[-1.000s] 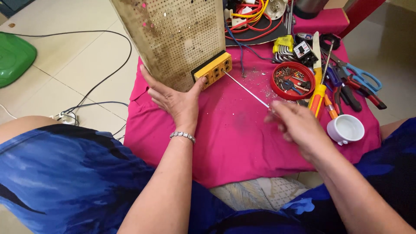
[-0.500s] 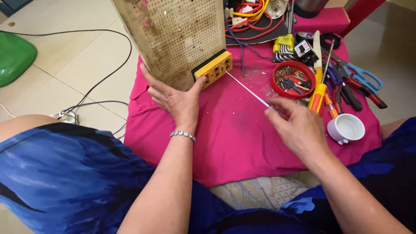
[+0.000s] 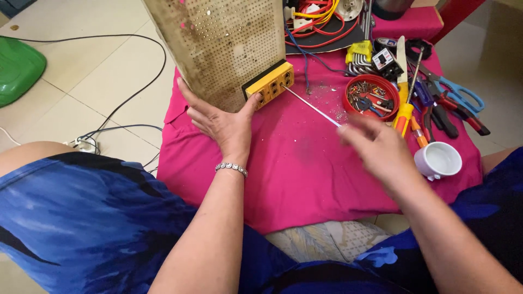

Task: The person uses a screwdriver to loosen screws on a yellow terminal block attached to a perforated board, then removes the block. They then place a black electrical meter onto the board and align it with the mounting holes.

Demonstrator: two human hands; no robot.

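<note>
My left hand [image 3: 220, 120] presses flat against the lower edge of a tall perforated metal panel [image 3: 220, 46] that stands upright on the pink cloth [image 3: 294, 169]. A yellow block with round sockets [image 3: 269, 84] sits at the panel's base, beside my thumb. My right hand [image 3: 376, 149] grips the handle of a long thin screwdriver [image 3: 310, 106]; its shaft points up-left and the tip meets the yellow block's right end. The handle is hidden inside my fingers.
A red round tray of screws [image 3: 371, 97], a white cup [image 3: 438, 160], pliers, scissors [image 3: 457, 98] and other screwdrivers lie at the right. Coloured wires on a black board [image 3: 321, 24] sit behind. A green object [image 3: 16, 68] and cables with a plug lie on the tiled floor at left.
My right hand has pulled a little toward me and to the right while the screwdriver tip stays at the yellow block. The left hand and the panel have kept still.
</note>
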